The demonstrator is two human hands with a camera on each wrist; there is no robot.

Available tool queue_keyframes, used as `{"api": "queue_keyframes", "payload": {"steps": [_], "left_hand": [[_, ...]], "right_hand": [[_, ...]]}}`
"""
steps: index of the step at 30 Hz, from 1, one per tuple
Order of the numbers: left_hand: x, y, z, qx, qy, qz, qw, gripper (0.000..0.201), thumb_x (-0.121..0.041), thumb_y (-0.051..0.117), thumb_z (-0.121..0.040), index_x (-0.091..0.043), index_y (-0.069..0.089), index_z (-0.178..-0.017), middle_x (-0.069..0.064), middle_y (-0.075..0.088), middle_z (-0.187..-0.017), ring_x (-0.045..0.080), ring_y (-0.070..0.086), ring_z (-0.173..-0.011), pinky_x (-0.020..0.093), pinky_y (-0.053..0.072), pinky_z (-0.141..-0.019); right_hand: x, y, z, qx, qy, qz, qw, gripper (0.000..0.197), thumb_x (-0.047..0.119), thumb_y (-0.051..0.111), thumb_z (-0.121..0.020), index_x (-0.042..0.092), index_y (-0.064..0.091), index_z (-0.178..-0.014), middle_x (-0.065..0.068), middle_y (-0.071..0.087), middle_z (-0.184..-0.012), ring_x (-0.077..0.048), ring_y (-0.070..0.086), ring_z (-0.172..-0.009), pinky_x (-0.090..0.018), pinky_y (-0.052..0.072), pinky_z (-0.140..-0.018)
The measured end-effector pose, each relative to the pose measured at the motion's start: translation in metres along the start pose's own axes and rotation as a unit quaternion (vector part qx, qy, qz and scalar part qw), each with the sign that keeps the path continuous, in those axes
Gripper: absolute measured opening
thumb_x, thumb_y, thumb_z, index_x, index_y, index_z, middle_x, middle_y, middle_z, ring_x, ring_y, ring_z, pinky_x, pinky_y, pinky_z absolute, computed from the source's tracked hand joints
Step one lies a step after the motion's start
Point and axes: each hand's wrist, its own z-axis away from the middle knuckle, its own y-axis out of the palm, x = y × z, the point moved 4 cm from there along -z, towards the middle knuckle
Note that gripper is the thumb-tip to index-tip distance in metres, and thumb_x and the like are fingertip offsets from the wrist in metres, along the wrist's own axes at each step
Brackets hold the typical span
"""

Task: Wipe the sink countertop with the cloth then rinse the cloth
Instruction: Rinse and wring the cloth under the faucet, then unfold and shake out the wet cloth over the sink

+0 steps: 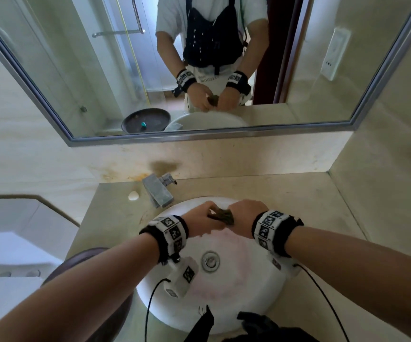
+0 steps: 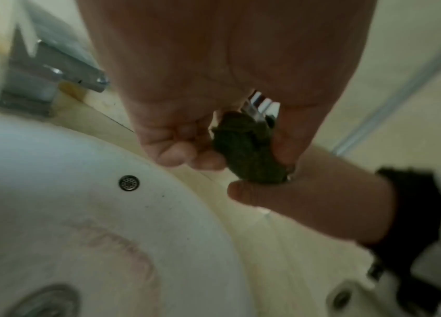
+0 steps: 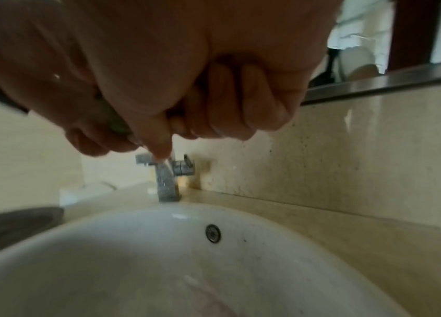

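A dark green cloth (image 1: 221,215), bunched into a tight wad, is gripped between both hands over the far side of the white sink basin (image 1: 244,287). My left hand (image 1: 205,222) curls round its left end, and the cloth (image 2: 246,150) bulges out between those fingers in the left wrist view. My right hand (image 1: 245,218) clenches the other end, with only a sliver of green cloth (image 3: 117,124) showing beside its thumb. The chrome faucet (image 1: 159,191) stands just left of the hands at the back of the beige countertop (image 1: 298,201). I see no stream of water.
A dark round basin (image 1: 76,265) sits on the counter at the sink's left, under my left forearm. A small white soap piece (image 1: 133,195) lies left of the faucet. The drain (image 1: 210,260) is in the bowl's middle. A mirror (image 1: 322,70) hangs above the stained backsplash.
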Motion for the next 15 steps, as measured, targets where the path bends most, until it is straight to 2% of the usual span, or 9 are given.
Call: {"api": "queue_keyframes", "payload": {"steps": [2,4,5,7,10,13,15], "left_hand": [[-0.002,-0.008,0.002,-0.049,0.044,0.061,0.996,0.014,-0.014,0.063,-0.09,-0.019,0.055,-0.101,-0.001,0.063,-0.079,0.014,0.059,-0.063,0.021,0.048,-0.051],[-0.004,-0.012,0.003,-0.102,0.079,0.073,0.989,0.012,-0.011,0.063,-0.09,-0.022,0.06,-0.094,0.001,0.065,-0.081,0.017,0.062,-0.067,0.024,0.053,-0.057],[-0.004,-0.015,0.004,-0.134,0.087,0.085,0.983,0.013,-0.01,0.063,-0.09,-0.023,0.062,-0.089,0.001,0.065,-0.08,0.019,0.063,-0.069,0.027,0.055,-0.062],[-0.001,-0.022,0.006,-0.184,0.09,0.141,0.969,0.018,-0.008,0.063,-0.09,-0.021,0.067,-0.079,0.002,0.066,-0.077,0.021,0.064,-0.074,0.033,0.056,-0.073],[0.0,-0.026,0.014,-0.22,0.089,0.189,0.953,0.014,-0.008,0.063,-0.09,-0.016,0.071,-0.082,0.006,0.07,-0.081,0.025,0.066,-0.08,0.038,0.057,-0.079],[-0.002,-0.026,0.022,-0.248,0.094,0.201,0.943,0.02,-0.006,0.061,-0.091,-0.021,0.069,-0.078,0.005,0.069,-0.078,0.022,0.064,-0.075,0.034,0.056,-0.073],[-0.004,-0.026,0.028,-0.241,0.095,0.205,0.944,0.019,-0.004,0.06,-0.09,-0.021,0.066,-0.082,0.006,0.069,-0.084,0.022,0.066,-0.078,0.035,0.058,-0.075]], "right_hand": [[-0.004,0.001,0.002,-0.007,-0.008,-0.092,0.996,0.025,0.044,0.056,-0.085,0.019,0.055,-0.088,-0.002,0.062,-0.088,-0.025,0.06,-0.08,-0.029,0.045,-0.066],[-0.005,0.001,0.005,-0.01,-0.023,-0.209,0.978,0.041,0.042,0.067,-0.08,0.018,0.05,-0.108,-0.003,0.062,-0.099,-0.023,0.06,-0.089,-0.03,0.046,-0.071],[-0.004,0.0,0.007,-0.019,-0.033,-0.27,0.962,0.045,0.041,0.07,-0.079,0.019,0.048,-0.111,-0.002,0.062,-0.1,-0.021,0.06,-0.089,-0.031,0.046,-0.072],[-0.005,-0.006,0.009,-0.072,-0.051,-0.354,0.931,0.033,0.039,0.065,-0.085,0.02,0.051,-0.108,0.0,0.063,-0.098,-0.019,0.06,-0.087,-0.031,0.049,-0.074],[-0.011,-0.016,0.01,-0.132,-0.057,-0.395,0.908,0.014,0.027,0.056,-0.094,0.017,0.063,-0.102,0.002,0.064,-0.089,-0.02,0.063,-0.084,-0.026,0.051,-0.071],[-0.015,-0.02,0.014,-0.165,-0.06,-0.432,0.885,0.021,0.022,0.053,-0.096,0.014,0.069,-0.086,-0.005,0.068,-0.078,-0.024,0.064,-0.077,-0.038,0.055,-0.074],[-0.016,-0.022,0.018,-0.194,-0.044,-0.44,0.876,0.024,0.023,0.051,-0.097,0.013,0.072,-0.087,-0.001,0.068,-0.075,-0.015,0.061,-0.071,-0.031,0.051,-0.073]]}}
